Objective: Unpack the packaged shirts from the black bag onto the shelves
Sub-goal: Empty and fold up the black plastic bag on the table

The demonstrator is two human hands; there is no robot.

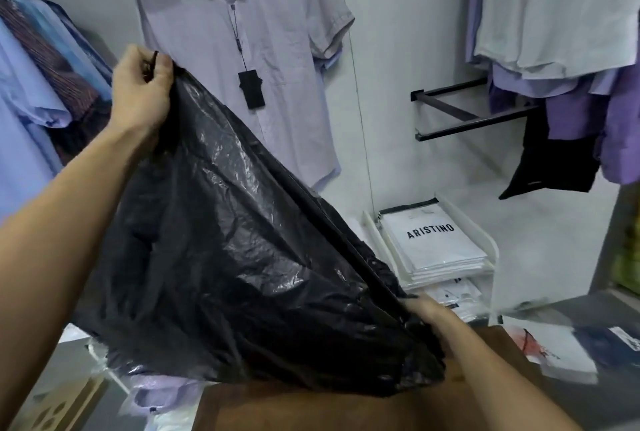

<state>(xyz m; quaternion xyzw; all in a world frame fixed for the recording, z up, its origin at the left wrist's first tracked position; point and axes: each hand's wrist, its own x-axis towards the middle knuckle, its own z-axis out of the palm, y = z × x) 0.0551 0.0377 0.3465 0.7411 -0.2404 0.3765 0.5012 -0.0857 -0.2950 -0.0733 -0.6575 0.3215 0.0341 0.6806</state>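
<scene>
One head-worn view looks forward and down from close above the left hand [140,91] and right hand [427,309], which stretch the bag [242,257] across the middle. Beyond it stands the wall [398,49], with the shelf [491,247] lower right.

soft, even indoor light with a cool cast fills the view, throwing only faint shadows on the pale wall [408,49], while dull sheen streaks the crinkled black plastic bag [242,250], wide-angle bending curves the edges, and the whole frame looks slightly soft and smeared.
</scene>
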